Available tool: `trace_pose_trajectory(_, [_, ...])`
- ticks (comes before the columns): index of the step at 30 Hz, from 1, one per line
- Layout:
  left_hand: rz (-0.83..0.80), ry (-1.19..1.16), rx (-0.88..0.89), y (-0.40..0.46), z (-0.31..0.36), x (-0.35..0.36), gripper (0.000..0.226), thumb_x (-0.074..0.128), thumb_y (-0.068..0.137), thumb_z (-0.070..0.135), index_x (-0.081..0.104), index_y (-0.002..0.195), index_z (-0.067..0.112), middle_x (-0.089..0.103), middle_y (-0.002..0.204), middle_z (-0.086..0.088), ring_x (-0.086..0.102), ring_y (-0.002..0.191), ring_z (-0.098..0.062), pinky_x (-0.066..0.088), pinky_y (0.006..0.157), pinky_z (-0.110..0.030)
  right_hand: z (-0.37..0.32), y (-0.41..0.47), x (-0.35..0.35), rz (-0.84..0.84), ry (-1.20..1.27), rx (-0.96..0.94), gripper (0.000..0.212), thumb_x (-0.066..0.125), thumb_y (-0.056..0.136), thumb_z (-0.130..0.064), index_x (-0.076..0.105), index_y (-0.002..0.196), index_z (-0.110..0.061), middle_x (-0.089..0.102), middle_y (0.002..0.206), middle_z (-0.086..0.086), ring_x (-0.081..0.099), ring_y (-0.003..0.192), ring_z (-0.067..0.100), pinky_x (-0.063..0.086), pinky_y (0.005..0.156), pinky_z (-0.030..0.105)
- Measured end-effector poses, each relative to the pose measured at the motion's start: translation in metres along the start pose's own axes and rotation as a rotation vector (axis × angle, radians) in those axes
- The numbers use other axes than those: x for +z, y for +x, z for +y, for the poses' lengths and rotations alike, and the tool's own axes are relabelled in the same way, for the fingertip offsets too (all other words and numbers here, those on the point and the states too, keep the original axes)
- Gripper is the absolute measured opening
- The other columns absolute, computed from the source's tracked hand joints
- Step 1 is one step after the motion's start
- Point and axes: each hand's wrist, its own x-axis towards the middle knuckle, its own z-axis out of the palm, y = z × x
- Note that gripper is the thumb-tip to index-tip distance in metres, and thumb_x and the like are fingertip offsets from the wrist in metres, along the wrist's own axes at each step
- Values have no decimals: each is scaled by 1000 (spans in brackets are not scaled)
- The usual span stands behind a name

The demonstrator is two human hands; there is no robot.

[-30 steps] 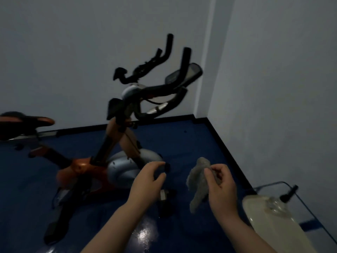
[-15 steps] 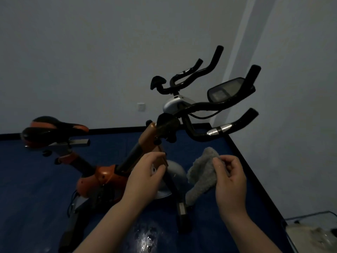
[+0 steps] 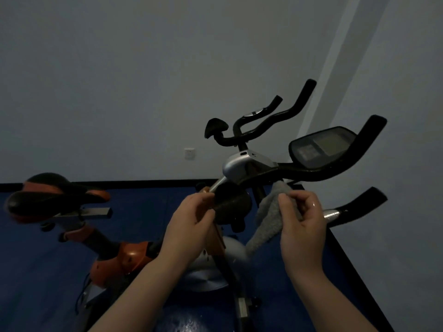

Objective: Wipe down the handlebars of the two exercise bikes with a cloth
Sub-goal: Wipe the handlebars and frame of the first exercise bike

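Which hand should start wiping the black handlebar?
The right hand, probably. It already pinches the grey cloth, just below the handlebar near the screen. The left hand holds no cloth and sits by the round black pad, farther from the bar.

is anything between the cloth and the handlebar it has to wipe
Nothing visible blocks it. The right hand pinches the grey cloth just below the near handlebar, and only open air shows between them. The left hand is off to the side by the round black pad.
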Motion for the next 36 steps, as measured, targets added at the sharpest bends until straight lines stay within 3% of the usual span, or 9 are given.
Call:
trace_pose_trajectory(4, [31,-108,-21,25,-9,5,26,58,90,14,62,110,30,61,102,19,55,93,16,48,75,-15,3,30,39,-113,-140,-96,7,66,86,-24,60,84,-27,61,82,-13,59,80,5,50,69,20])
trace_pose_trajectory(9, [-28,-234,-33,61,-26,3,23,58,91,11,64,105,28,66,100,11,62,88,9,48,65,-6,40,31,68,-351,-656,-55,17,71,75,-37,66,91,-30,45,104,-14,41,102,7,46,88,34])
trace_pose_trajectory(12, [-93,-275,-8,86,-37,4,25,54,92,9,65,103,28,68,100,6,65,85,3,52,65,-11,46,25,77,-280,-805,-175,17,75,70,-32,67,85,-29,49,102,-15,42,101,6,45,83,27])
trace_pose_trajectory(16, [-317,-287,-20,110,-48,6,24,51,94,13,65,104,29,69,101,5,66,94,-13,56,84,-42,35,21,101,-203,-1052,-235,21,77,71,-21,64,86,-24,56,95,-11,49,93,10,48,72,26])
trace_pose_trajectory(20, [-504,-312,83,124,-59,0,25,51,94,12,65,106,28,68,104,12,62,100,1,51,87,-19,30,2,114,-208,-1280,-184,32,76,70,-23,62,99,-23,60,107,-4,56,92,17,52,65,27])
trace_pose_trajectory(27, [-719,-394,133,125,-74,-12,30,50,94,8,64,98,33,66,98,29,62,94,9,45,76,-3,13,-18,117,-342,-1378,-44,17,68,75,-14,65,89,-23,61,88,-5,57,81,17,43,69,28])
trace_pose_trajectory(31, [-759,-445,137,131,-75,-13,30,49,95,8,65,98,33,70,96,22,64,92,4,46,76,-6,11,-3,118,-97,-1105,7,12,71,80,-20,66,91,-22,61,92,-7,57,87,14,44,76,32])
trace_pose_trajectory(33, [-773,-478,101,132,-76,-11,29,46,95,6,66,99,27,71,95,13,66,90,-2,49,77,-11,19,-1,133,7,-1175,0,15,70,80,-21,66,94,-22,63,95,-7,57,89,15,42,80,32])
trace_pose_trajectory(36, [-760,-525,38,133,-74,-9,26,44,96,7,67,100,18,72,93,0,67,89,-12,52,77,-16,26,-18,140,-125,-1330,-23,24,69,73,-16,65,95,-24,63,93,-7,58,88,16,36,76,27])
